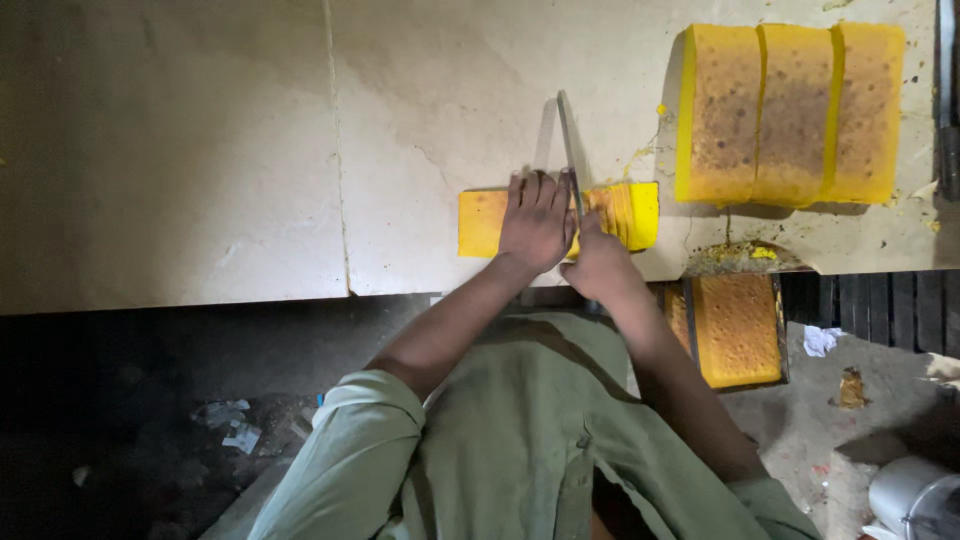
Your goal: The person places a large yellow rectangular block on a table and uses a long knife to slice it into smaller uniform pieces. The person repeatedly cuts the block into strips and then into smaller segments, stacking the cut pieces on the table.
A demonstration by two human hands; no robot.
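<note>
A long yellow cake loaf (pixel 482 222) lies on the pale worktop (pixel 250 150) near its front edge. My left hand (pixel 537 220) lies flat on top of the loaf, fingers spread, holding it down. My right hand (pixel 598 262) grips the handle of a long knife (pixel 568 140), whose blade stands upright across the loaf just right of my left fingers. To the right of the blade sit several thin cut slices (pixel 632 212), pressed together.
Three thick yellow cake slabs with brown tops (pixel 790 112) lie side by side at the back right. A baking tin holding another cake (pixel 738 328) sits below the worktop edge. A metal pot (pixel 915 498) and scraps lie on the floor.
</note>
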